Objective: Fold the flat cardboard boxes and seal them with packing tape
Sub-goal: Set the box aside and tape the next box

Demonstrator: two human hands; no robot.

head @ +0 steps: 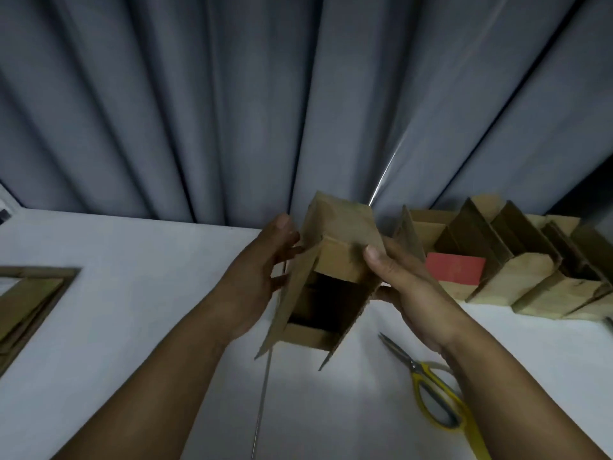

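Two hands and one cardboard box (341, 227), raised above a white desk (132, 293) in front of its far edge. The box is tilted, its closed end up and away, its open end down toward the person; two long flaps splay outward at that open end and a short flap is folded across its far side. Right hand (411, 293): thumb laid on the top face, fingers curled beneath, gripping the box. Left hand (262, 270): fingers fairly straight, tips pressed to the left wall behind the left flap, thumb raised beside the upper corner.

On the desk: one pair of scissors (428, 386) with yellow handles, blades closed, near the right front, partly under the right forearm. One row of opened boxes (517, 270) along the far right edge, at least four, overlapping too much for an exact count. One red rectangular piece (454, 267) standing among them. One stack of flat cardboard (30, 300) at the left edge; its sheets cannot be counted. One thin straight line (262, 393), seam or rod unclear, running toward the near edge.

Behind the desk hangs a grey pleated curtain (232, 94), with a narrow bright slit just above the box
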